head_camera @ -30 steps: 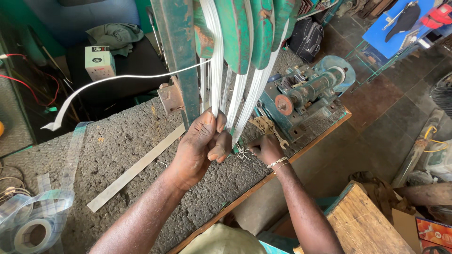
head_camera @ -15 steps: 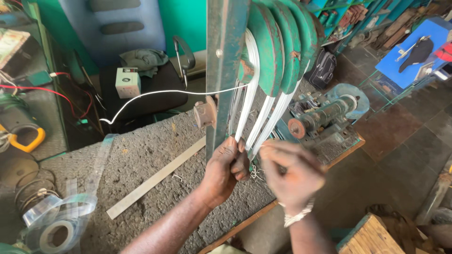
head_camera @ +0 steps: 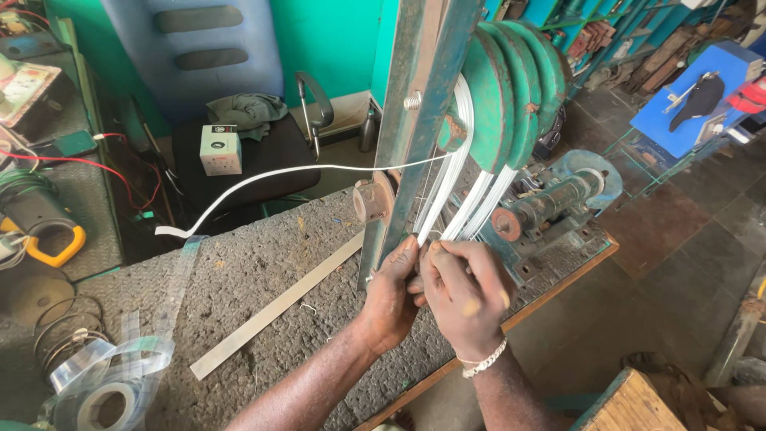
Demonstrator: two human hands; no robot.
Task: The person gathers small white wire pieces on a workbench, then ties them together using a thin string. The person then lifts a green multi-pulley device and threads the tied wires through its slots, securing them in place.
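White strips (head_camera: 447, 203) ran steeply up over the green wheels (head_camera: 499, 96). I had my left hand (head_camera: 391, 299) and right hand (head_camera: 467, 299) pinched shut on their lower ends.

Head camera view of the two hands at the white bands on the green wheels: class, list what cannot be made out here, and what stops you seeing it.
- Lower ends of the white bands: covered by the left hand and right hand.
- Left fingertips: behind the right hand.
- Tops of the green metal wheels: partly hidden by the green upright bar.
- Roll of clear tape: cut by the bottom edge.
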